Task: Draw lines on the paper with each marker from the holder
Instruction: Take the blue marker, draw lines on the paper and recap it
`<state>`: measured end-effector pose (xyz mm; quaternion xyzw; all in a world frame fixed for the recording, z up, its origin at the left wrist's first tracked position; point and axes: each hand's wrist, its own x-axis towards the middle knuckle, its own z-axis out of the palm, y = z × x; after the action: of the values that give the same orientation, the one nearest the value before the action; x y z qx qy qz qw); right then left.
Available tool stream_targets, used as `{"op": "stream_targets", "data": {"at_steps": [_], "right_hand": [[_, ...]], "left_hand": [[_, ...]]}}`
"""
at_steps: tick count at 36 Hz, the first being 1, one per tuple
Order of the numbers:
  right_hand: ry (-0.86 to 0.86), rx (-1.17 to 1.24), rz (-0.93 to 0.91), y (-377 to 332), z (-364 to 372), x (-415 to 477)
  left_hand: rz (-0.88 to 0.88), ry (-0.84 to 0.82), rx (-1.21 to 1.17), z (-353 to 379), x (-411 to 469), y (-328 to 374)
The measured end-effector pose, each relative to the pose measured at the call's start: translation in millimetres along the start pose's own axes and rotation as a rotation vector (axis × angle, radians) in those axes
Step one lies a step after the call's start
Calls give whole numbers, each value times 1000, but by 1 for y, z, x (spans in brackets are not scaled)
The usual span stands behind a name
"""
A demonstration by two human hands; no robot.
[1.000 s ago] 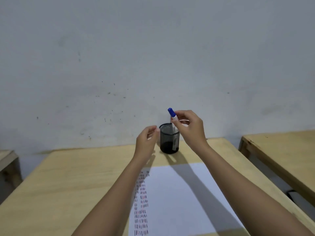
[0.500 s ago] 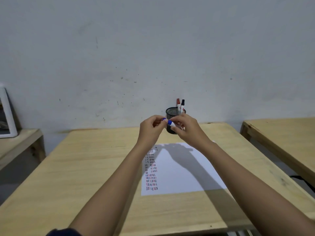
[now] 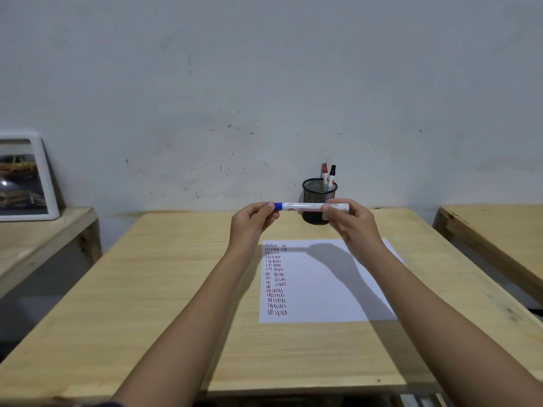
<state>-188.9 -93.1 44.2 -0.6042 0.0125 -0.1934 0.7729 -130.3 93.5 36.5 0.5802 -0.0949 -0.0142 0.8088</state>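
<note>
A white marker with a blue cap [image 3: 305,206] is held level above the table, in front of the black mesh holder [image 3: 314,193]. My left hand [image 3: 252,223] pinches the blue cap end. My right hand [image 3: 351,223] grips the white barrel near its other end. A red-capped marker [image 3: 324,171] and a black-capped marker [image 3: 332,172] stand in the holder. The white paper [image 3: 329,286] lies on the wooden table [image 3: 164,289] below my hands, with columns of short red, black and blue strokes down its left side.
A framed picture [image 3: 25,179] leans against the wall on a lower wooden table [image 3: 38,239] at the left. Another wooden table [image 3: 499,230] stands at the right. The grey wall rises right behind the holder.
My right hand lifted the blue-capped marker out of the holder and brought it toward me. My left hand took hold of its cap, and the marker now lies level between both hands.
</note>
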Motion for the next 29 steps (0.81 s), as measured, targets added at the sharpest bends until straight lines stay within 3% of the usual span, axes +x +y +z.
{"op": "stream_targets", "data": {"at_steps": [3, 5, 12, 20, 25, 29], "right_hand": [[81, 393, 162, 9, 17, -3], [78, 485, 231, 16, 27, -4], [61, 531, 241, 28, 45, 3], [30, 459, 155, 28, 47, 15], [52, 460, 165, 37, 36, 25], [92, 245, 128, 55, 33, 27]], "left_hand": [[-8, -48, 16, 7, -2, -1], [20, -108, 75, 10, -3, -2], [137, -147, 388, 4, 2, -2], [33, -81, 352, -20, 15, -3], [11, -21, 777, -45, 25, -10], [-27, 20, 1007, -59, 33, -24]]}}
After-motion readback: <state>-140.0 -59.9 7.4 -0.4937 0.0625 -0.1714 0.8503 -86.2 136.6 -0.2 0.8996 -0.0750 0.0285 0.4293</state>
